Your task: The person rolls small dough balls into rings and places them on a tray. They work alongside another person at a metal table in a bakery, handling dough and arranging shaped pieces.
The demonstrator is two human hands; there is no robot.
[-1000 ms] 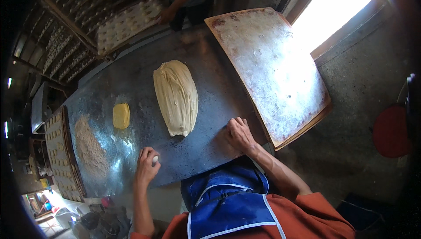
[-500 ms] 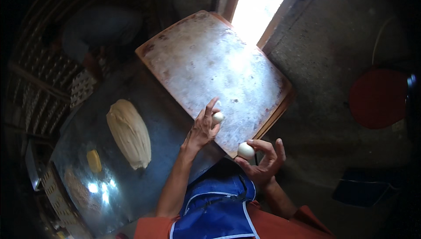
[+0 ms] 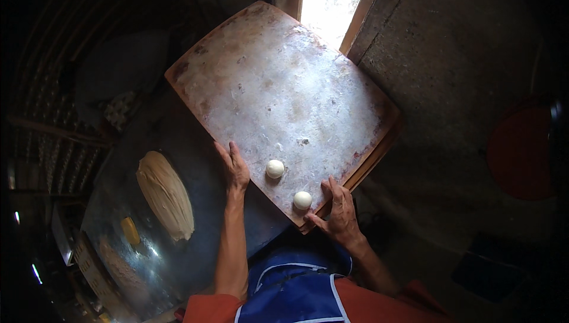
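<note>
Two round white dough balls sit apart near the close corner of a flour-dusted baking tray, the top one of a stack. My left hand is at the tray's left edge, its fingers stretched out, with nothing in it. The left dough ball lies a short way to its right. My right hand is at the near right edge, thumb and fingers spread just beside the other dough ball. That ball rests on the tray, and the hand holds nothing.
On the dark worktop at left lie a long folded slab of dough, a yellow piece and scattered flour. Racks with rows of small pale pieces stand far left. Beyond the tray is a bright doorway.
Both hands have let go of their dough balls, which now rest on the tray. My left hand has drawn back left to the tray's edge; my right hand has shifted slightly left.
</note>
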